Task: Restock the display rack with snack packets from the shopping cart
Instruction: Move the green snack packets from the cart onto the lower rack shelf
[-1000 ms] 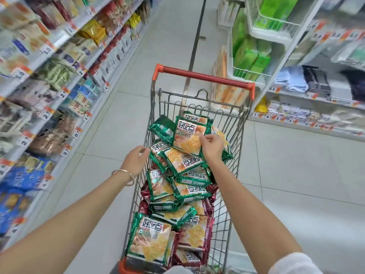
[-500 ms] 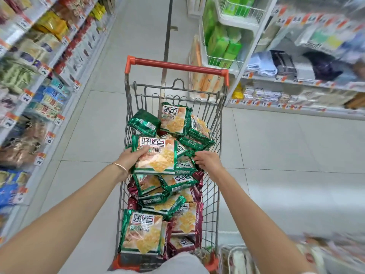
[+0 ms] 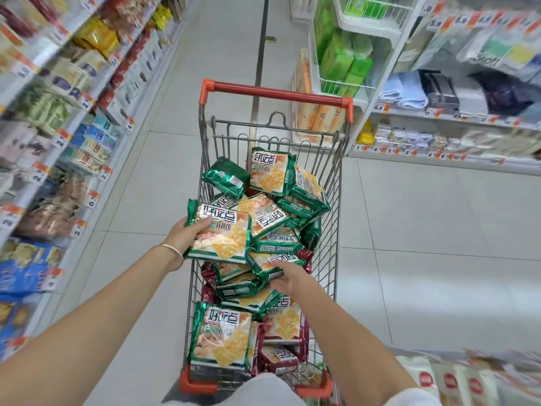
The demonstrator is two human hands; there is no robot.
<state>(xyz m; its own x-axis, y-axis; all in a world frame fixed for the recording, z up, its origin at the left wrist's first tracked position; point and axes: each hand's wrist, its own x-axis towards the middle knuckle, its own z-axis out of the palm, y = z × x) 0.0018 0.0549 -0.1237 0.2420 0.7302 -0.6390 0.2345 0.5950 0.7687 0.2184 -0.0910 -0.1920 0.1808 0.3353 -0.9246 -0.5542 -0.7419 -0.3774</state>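
Note:
A wire shopping cart with a red handle stands in the aisle before me, piled with several green and dark red snack packets. My left hand grips one green snack packet by its left edge and holds it above the pile. My right hand is down in the cart, its fingers curled on the edge of another green packet that lies on the heap. The display rack runs along the left side of the aisle.
Store shelves with price tags line the left, full of packaged goods. On the right stand white shelves with towels and green tissue packs in wire baskets. Pale floor tiles lie on both sides of the cart.
My right hand passed a green packet to my left hand, which now holds it above the cart. My right hand came back toward me and took hold of another packet in the pile.

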